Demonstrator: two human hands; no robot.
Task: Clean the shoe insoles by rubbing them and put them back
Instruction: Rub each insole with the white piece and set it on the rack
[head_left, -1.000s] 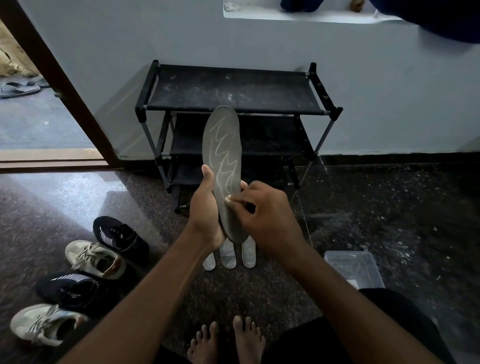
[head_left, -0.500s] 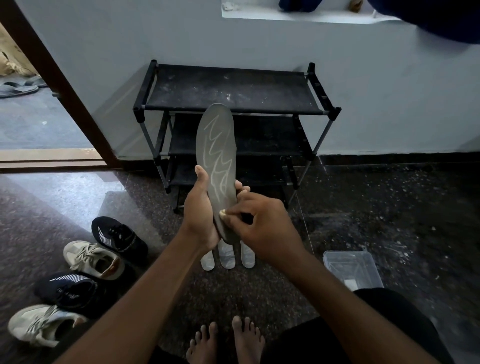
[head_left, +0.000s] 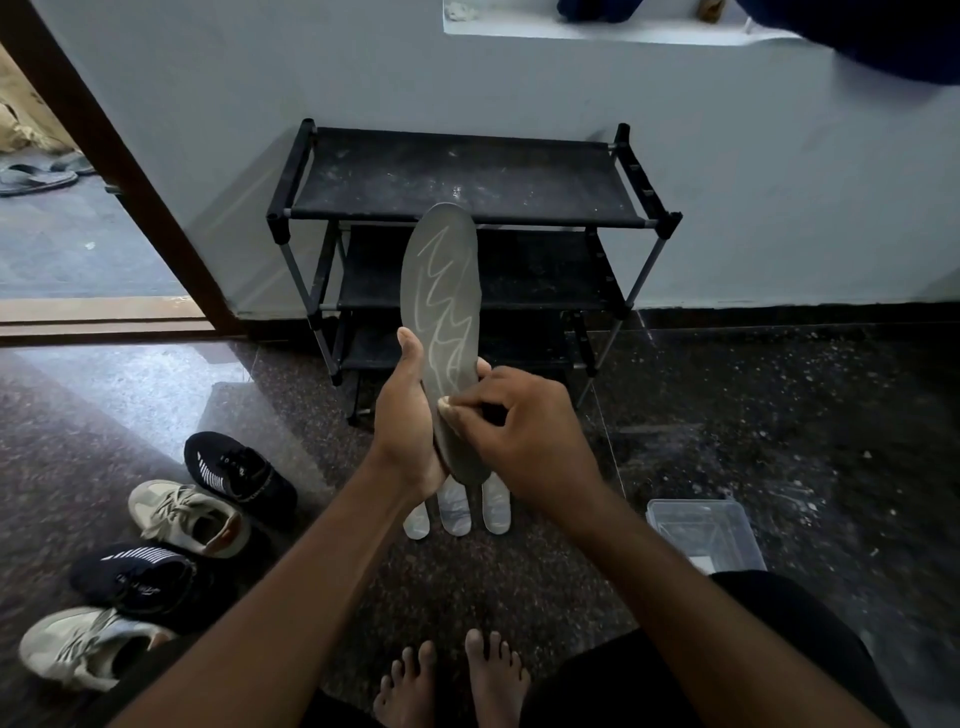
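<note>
Head view | dark grey insole with pale zigzag print (head_left: 441, 291) held upright, printed face toward the person | left hand (head_left: 410, 415) grips its lower half as brace | right hand (head_left: 519, 431) pinches it, thumb pressed on for rubbing

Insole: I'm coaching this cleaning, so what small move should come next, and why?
Probably rub the right hand upward along the insole: the left hand grips it upright, and the right thumb presses only its lower part, below most of the zigzag pattern.
</note>
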